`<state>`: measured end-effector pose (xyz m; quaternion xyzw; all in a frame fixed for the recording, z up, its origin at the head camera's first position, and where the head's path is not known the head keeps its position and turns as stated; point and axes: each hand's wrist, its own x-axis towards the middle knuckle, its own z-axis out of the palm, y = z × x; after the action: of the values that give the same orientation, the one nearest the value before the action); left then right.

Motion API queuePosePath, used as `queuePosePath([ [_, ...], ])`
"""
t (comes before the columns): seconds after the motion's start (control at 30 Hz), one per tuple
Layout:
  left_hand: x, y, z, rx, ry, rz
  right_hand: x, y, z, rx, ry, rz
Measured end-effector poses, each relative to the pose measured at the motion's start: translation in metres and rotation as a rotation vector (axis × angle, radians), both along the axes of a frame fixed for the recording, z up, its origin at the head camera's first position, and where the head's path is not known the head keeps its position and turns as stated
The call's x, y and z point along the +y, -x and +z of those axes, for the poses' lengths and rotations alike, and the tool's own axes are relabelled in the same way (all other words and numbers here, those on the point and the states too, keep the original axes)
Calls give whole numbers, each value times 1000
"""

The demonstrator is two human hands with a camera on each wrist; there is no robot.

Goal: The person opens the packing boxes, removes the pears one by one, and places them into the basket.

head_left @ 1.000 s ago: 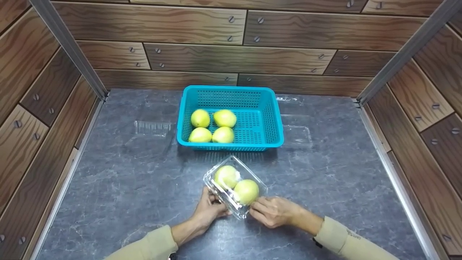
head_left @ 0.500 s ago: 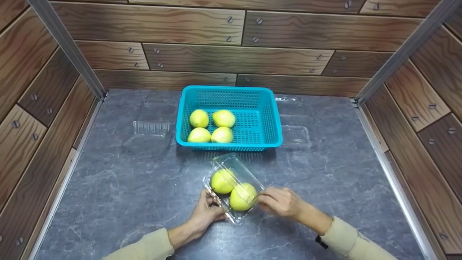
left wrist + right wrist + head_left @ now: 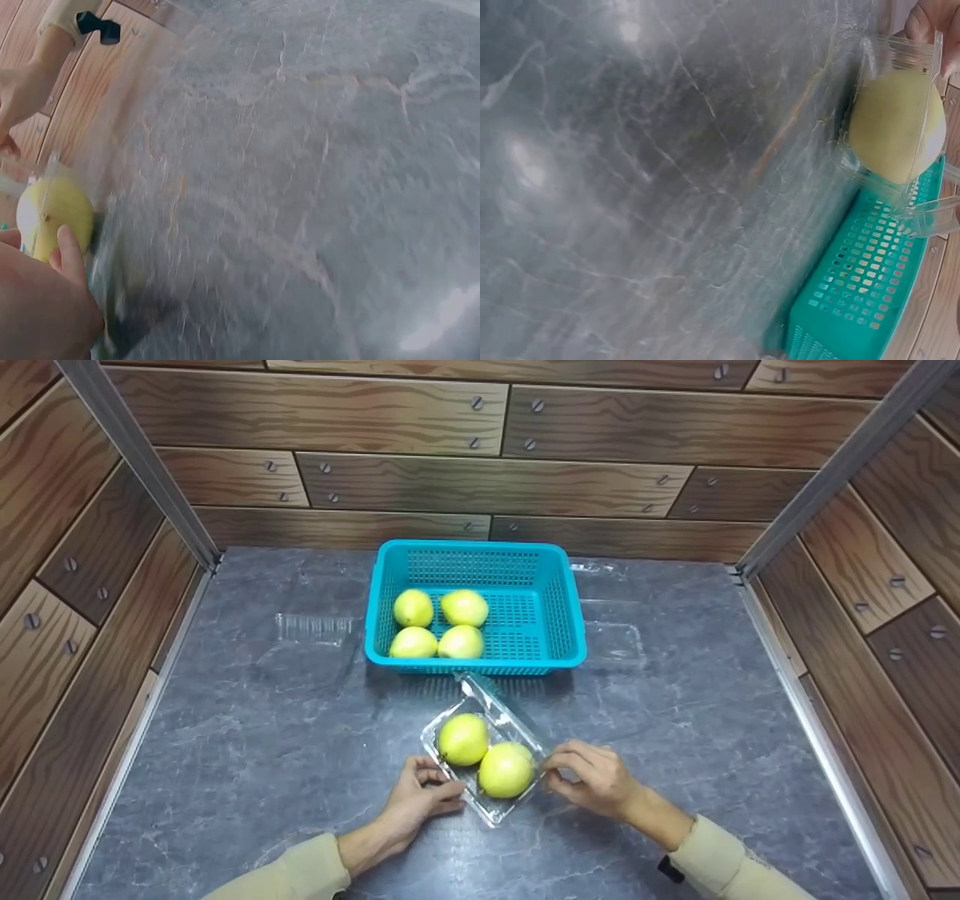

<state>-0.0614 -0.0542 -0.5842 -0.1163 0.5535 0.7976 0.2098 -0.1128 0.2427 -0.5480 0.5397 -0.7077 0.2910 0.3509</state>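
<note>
A clear plastic clamshell container (image 3: 491, 816) stands slantwise on the table, two yellow fruits (image 3: 506, 770) side by side in its tray. Its lid (image 3: 499, 712) is raised and leans toward the far right side, so the fruits lie uncovered. My right hand (image 3: 592, 780) pinches the lid's near right edge between thumb and fingers. At the tray's left side, my left hand (image 3: 420, 799) has its fingertips at the rim, the fingers loosely extended. In the left wrist view, its thumb (image 3: 71, 255) shows in front of one fruit.
Just beyond the container stands a teal plastic basket (image 3: 562, 607) with several yellow fruits (image 3: 465, 607) in its left half. Clear plastic containers lie on the table left (image 3: 311, 628) and right (image 3: 619, 641) of the basket. Wood-patterned walls (image 3: 420, 480) enclose the sides and back.
The lid covered the fruits one second ago; it has lifted and swung over to the right with my right hand. My left hand has shifted slightly left and loosened at the rim.
</note>
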Motion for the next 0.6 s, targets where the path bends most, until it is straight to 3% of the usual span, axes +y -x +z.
queuePosePath([
  [0.3,-23,21,-1,-2,63,8,0,1,-3,1,137,-4],
  [0.6,-35,41,-1,-9,94,32,1,0,-10,-89,205,14],
])
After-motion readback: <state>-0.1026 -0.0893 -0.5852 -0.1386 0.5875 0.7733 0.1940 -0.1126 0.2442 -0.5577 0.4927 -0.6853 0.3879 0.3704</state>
